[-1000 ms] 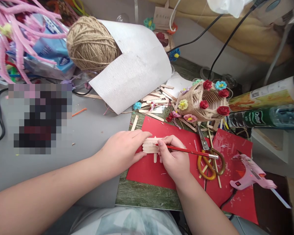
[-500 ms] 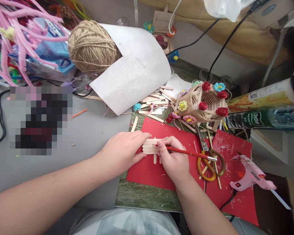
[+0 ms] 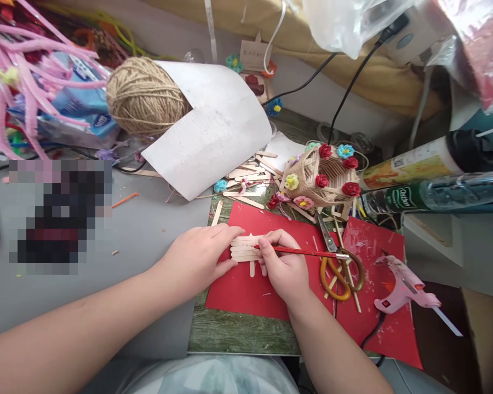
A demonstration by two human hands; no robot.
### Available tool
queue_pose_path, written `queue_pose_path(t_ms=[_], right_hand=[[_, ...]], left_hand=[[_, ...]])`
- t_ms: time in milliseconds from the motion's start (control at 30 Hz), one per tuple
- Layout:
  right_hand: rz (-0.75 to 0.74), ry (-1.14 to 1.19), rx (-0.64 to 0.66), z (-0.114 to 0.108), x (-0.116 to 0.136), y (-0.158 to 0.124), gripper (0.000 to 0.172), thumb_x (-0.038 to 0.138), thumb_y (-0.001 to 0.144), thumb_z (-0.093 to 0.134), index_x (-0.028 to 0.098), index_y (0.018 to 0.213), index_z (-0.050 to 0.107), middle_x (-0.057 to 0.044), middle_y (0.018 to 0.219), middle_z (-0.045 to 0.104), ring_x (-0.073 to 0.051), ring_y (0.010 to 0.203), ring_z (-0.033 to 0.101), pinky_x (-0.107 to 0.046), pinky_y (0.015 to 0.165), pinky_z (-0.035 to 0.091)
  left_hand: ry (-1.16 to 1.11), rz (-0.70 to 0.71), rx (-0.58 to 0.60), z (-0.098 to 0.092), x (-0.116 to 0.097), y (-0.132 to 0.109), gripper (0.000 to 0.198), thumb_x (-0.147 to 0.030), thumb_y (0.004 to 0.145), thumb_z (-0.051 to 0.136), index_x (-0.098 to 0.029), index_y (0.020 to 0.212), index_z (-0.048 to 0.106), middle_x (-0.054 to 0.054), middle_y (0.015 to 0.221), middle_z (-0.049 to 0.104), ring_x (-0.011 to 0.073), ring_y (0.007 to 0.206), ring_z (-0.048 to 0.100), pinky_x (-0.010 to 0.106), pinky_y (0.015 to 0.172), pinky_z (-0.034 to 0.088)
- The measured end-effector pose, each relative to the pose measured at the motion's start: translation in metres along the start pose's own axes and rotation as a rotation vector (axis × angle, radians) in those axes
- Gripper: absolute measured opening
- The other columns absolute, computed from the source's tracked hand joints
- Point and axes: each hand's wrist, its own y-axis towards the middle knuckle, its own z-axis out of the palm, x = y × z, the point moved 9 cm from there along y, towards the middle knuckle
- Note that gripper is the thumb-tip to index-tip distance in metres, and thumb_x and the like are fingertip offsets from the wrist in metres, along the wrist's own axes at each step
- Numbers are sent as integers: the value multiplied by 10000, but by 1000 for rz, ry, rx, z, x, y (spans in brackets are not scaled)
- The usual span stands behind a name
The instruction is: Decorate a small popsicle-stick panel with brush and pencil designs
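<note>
Head view, pencil [image 3: 299, 251] in right grip [image 3: 286, 268]

Craft corner, probably home: twine ball [image 3: 145, 98], glue gun [image 3: 403, 289], scissors [image 3: 329, 242].

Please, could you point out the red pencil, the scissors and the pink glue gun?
Red pencil [image 3: 304, 251]: head view, middle of its shaft.
Scissors [image 3: 331, 244]: head view, near the blades' pivot.
Pink glue gun [image 3: 406, 290]: head view, on its body.
</note>
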Motion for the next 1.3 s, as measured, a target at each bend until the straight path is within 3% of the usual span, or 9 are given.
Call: queue_pose_path(t_ms=[67, 233, 400, 600, 733, 800, 900, 1067, 1300], right_hand=[[3, 99, -17, -3, 0, 2, 365, 515, 976, 713, 232, 816, 547, 49, 661, 602, -97, 421, 518, -220, 372, 426], [-21, 278, -224, -28, 4, 6, 355, 530, 925, 764, 238, 885, 567, 60, 651, 607, -104, 447, 547, -192, 335, 430], [-26, 252, -187, -28, 8, 10, 314, 507, 924, 774, 212, 916, 665, 50, 645, 614, -93, 451, 535, -198, 375, 445], [-193, 180, -251, -49, 59, -19, 180, 393, 964, 754, 227, 1029, 730, 9, 750, 683, -129, 569, 635, -271, 555, 549], [-232, 83, -200, -51, 89, -45, 140, 345, 955, 773, 245, 1032, 710, -7, 807, 695, -148, 602, 650, -286, 553, 548], [-201, 38, -148, -43, 86, -42, 161, 351, 937, 793, 238, 972, 684, -6, 804, 687, -143, 604, 638, -272, 538, 525], [-80, -16, -8, -19, 55, -21, 258, 409, 909, 811, 220, 861, 642, 10, 718, 649, -126, 562, 580, -246, 498, 461], [3, 14, 52, 0, 12, 6, 333, 487, 926, 764, 225, 827, 583, 41, 655, 594, -105, 495, 502, -235, 460, 399], [-28, 24, 33, -3, 13, -1, 238, 423, 937, 776, 221, 906, 654, 20, 758, 660, -100, 482, 553, -256, 484, 437]], left_hand=[[9, -11, 1, -1, 0, 0, 429, -337, 962, 664, -263, 1367, 543, 56, 1271, 732, 245, 1072, 735, 384, 866, 560], [47, -10, -4, -5, -4, -1, 407, -291, 956, 603, -236, 1356, 550, 83, 1294, 695, 250, 1071, 717, 400, 885, 574], [91, 19, -27, -10, -11, -2, 437, -276, 927, 595, -244, 1360, 549, 94, 1340, 660, 254, 1089, 708, 398, 906, 584], [119, 28, -40, -12, -15, -2, 474, -384, 928, 650, -239, 1368, 554, 110, 1365, 645, 268, 1136, 706, 389, 908, 584], [142, 4, -46, -7, -10, -2, 476, -408, 959, 626, -222, 1393, 564, 122, 1386, 625, 283, 1165, 692, 413, 939, 579], [142, -6, -35, -4, -8, -1, 444, -385, 979, 602, -227, 1393, 574, 112, 1365, 632, 272, 1130, 698, 418, 935, 578], [112, -5, -11, -1, -7, -1, 404, -377, 971, 612, -234, 1350, 602, 90, 1306, 646, 253, 1055, 707, 405, 888, 580], [81, -9, 4, -1, -8, 0, 343, -378, 946, 646, -232, 1256, 634, 75, 1250, 653, 242, 1016, 693, 409, 865, 572], [68, -7, 28, 1, -7, 3, 321, -376, 947, 651, -222, 1228, 632, 73, 1198, 678, 241, 1014, 689, 407, 861, 561]])
